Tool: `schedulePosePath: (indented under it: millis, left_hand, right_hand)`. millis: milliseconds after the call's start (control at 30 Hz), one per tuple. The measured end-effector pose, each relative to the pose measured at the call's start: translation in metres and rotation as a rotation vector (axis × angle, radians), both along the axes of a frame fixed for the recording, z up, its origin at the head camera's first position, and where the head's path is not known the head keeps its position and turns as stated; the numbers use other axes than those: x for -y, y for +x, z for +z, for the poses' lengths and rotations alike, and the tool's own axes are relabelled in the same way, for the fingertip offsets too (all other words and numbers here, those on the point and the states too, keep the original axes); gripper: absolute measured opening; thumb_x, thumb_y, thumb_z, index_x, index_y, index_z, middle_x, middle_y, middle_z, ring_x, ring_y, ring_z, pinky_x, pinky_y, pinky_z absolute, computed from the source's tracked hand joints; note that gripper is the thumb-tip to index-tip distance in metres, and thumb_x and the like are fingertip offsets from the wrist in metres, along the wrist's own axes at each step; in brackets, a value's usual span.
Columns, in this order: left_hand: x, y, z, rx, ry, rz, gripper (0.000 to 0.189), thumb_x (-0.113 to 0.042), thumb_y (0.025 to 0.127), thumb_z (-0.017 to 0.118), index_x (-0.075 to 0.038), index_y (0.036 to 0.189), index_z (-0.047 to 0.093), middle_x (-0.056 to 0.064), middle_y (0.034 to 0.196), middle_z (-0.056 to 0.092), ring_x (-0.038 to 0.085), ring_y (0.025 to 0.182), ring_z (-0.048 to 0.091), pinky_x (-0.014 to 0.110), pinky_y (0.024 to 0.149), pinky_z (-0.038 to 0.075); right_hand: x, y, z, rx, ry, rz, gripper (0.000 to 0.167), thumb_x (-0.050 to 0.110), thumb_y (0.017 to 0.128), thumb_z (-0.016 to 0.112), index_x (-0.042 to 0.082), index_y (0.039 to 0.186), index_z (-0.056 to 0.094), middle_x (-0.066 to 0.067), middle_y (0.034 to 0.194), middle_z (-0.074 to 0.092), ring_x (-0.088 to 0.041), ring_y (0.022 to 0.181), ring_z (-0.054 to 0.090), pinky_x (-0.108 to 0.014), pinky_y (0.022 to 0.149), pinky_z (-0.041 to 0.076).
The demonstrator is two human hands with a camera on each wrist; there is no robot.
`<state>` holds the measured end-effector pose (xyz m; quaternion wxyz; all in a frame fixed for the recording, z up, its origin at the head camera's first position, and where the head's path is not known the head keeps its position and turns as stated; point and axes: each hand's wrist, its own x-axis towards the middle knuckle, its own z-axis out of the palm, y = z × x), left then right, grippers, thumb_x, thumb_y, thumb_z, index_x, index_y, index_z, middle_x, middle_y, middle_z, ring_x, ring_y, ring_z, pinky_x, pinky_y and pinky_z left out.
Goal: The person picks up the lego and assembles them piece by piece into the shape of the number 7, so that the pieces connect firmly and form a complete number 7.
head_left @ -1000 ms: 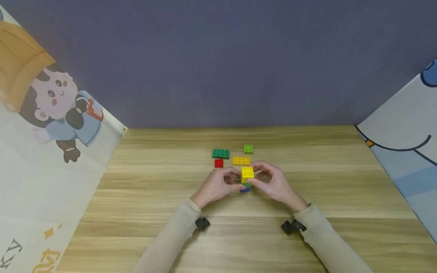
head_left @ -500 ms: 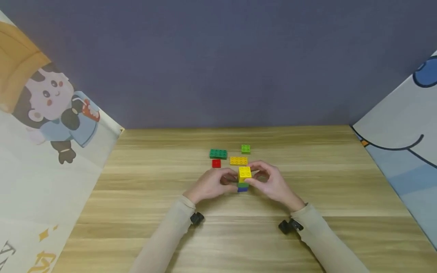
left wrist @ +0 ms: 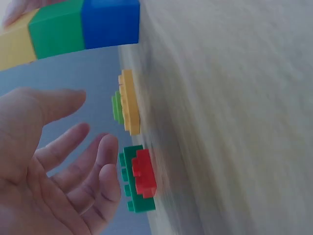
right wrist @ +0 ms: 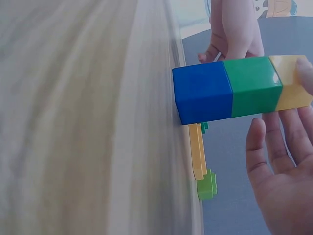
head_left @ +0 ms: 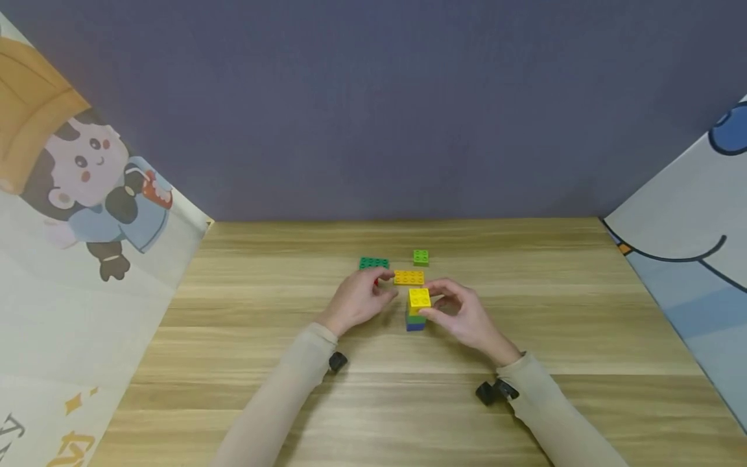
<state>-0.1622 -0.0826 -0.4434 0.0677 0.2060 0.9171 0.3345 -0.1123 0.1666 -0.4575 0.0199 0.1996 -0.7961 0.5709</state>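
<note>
Across a wood-grain worktop (head_left: 420,415), the right hand (head_left: 467,319) pinches a glossy brick tower (right wrist: 252,88); relaxed left hand (head_left: 357,299) half-hides a red brick (left wrist: 144,174), clear from left wrist.

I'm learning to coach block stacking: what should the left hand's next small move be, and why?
Probably the left hand should reach forward and pinch the red brick: that hand holds nothing, the brick lies close to it, and the right hand grips the yellow block atop the green block and blue block.

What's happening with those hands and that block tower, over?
Right hand holding yellow top block. Left hand holding nothing, near red block. Tower upright, blue lowest. Nothing visibly blocking.
</note>
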Motion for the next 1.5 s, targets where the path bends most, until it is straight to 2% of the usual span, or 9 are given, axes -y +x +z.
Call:
schedulePosePath:
  millis: [133, 300, 533, 667, 767, 967, 1200, 1400, 1500]
  left_hand:
    - [-0.005, -0.003, -0.001, -0.014, -0.014, 0.047, 0.042, -0.035, 0.102, 0.073, -0.014, 0.139, 0.070, 0.005, 0.131, 0.074, 0.013, 0.091, 0.067, 0.032, 0.077, 0.058]
    - [-0.012, -0.009, -0.003, -0.038, -0.057, 0.059, 0.043, -0.034, 0.101, 0.074, -0.014, 0.139, 0.069, 0.006, 0.136, 0.073, 0.015, 0.091, 0.067, 0.031, 0.077, 0.058]
    - [-0.023, -0.016, -0.006, -0.054, -0.099, 0.077, 0.044, -0.034, 0.101, 0.075, -0.014, 0.140, 0.069, 0.007, 0.140, 0.071, 0.021, 0.110, 0.070, 0.040, 0.092, 0.060]
    - [-0.030, -0.020, -0.007, -0.042, -0.081, 0.092, 0.043, -0.033, 0.101, 0.074, -0.014, 0.139, 0.069, 0.007, 0.141, 0.071, 0.022, 0.112, 0.070, 0.042, 0.095, 0.059]
    - [-0.033, -0.022, -0.009, -0.037, -0.108, 0.104, 0.043, -0.033, 0.100, 0.076, -0.015, 0.139, 0.069, 0.006, 0.141, 0.071, 0.022, 0.115, 0.069, 0.043, 0.098, 0.059]
    - [-0.037, -0.024, -0.010, -0.037, -0.180, 0.087, 0.045, -0.033, 0.099, 0.078, -0.013, 0.139, 0.069, 0.007, 0.141, 0.071, 0.028, 0.128, 0.068, 0.047, 0.109, 0.055]
    - [-0.042, -0.024, -0.011, -0.005, -0.202, 0.083, 0.046, -0.031, 0.099, 0.079, -0.011, 0.138, 0.069, 0.010, 0.142, 0.069, 0.030, 0.129, 0.066, 0.049, 0.111, 0.053]
    - [-0.042, -0.025, -0.011, -0.007, -0.209, 0.076, 0.047, -0.029, 0.098, 0.080, -0.010, 0.139, 0.069, 0.011, 0.145, 0.067, 0.031, 0.132, 0.064, 0.050, 0.113, 0.052]
    - [-0.041, -0.026, -0.011, -0.017, -0.210, 0.076, 0.045, -0.029, 0.098, 0.080, -0.010, 0.138, 0.070, 0.010, 0.145, 0.067, 0.030, 0.133, 0.064, 0.050, 0.113, 0.053]
  right_hand:
    - [0.001, 0.001, -0.001, -0.001, -0.006, -0.003, 0.038, -0.002, 0.091, 0.082, -0.001, 0.126, 0.068, -0.019, 0.118, 0.075, -0.006, 0.101, 0.068, -0.024, 0.085, 0.061]
    - [0.001, 0.001, -0.003, -0.009, -0.013, -0.005, 0.036, -0.002, 0.092, 0.080, -0.002, 0.126, 0.068, -0.020, 0.117, 0.075, -0.007, 0.101, 0.068, -0.023, 0.085, 0.061]
    - [0.000, 0.001, -0.003, -0.025, -0.020, -0.005, 0.036, -0.003, 0.092, 0.080, -0.002, 0.125, 0.068, -0.021, 0.117, 0.075, -0.004, 0.101, 0.067, -0.024, 0.085, 0.061]
    - [-0.001, 0.002, -0.002, -0.021, -0.008, -0.011, 0.037, -0.003, 0.091, 0.081, -0.001, 0.125, 0.068, -0.019, 0.117, 0.075, -0.008, 0.101, 0.068, -0.025, 0.084, 0.061]
    - [0.000, 0.004, -0.002, -0.016, 0.003, -0.003, 0.038, -0.001, 0.091, 0.082, 0.000, 0.126, 0.068, -0.017, 0.118, 0.074, -0.013, 0.101, 0.069, -0.026, 0.084, 0.062]
    - [0.001, 0.006, -0.001, -0.004, 0.000, -0.002, 0.038, 0.001, 0.092, 0.082, 0.000, 0.127, 0.068, -0.017, 0.118, 0.074, -0.012, 0.101, 0.069, -0.027, 0.085, 0.062]
    - [0.001, 0.006, -0.002, -0.002, -0.006, 0.004, 0.037, 0.001, 0.092, 0.081, 0.000, 0.127, 0.068, -0.018, 0.118, 0.074, -0.006, 0.101, 0.068, -0.027, 0.085, 0.062]
    - [0.000, 0.007, 0.000, 0.003, 0.004, -0.004, 0.037, 0.002, 0.093, 0.081, 0.000, 0.127, 0.068, -0.017, 0.119, 0.074, -0.015, 0.102, 0.069, -0.026, 0.086, 0.061]
    - [0.000, 0.007, 0.002, 0.008, 0.003, 0.001, 0.037, 0.002, 0.093, 0.081, 0.001, 0.127, 0.068, -0.017, 0.120, 0.074, -0.013, 0.103, 0.069, -0.025, 0.086, 0.061]
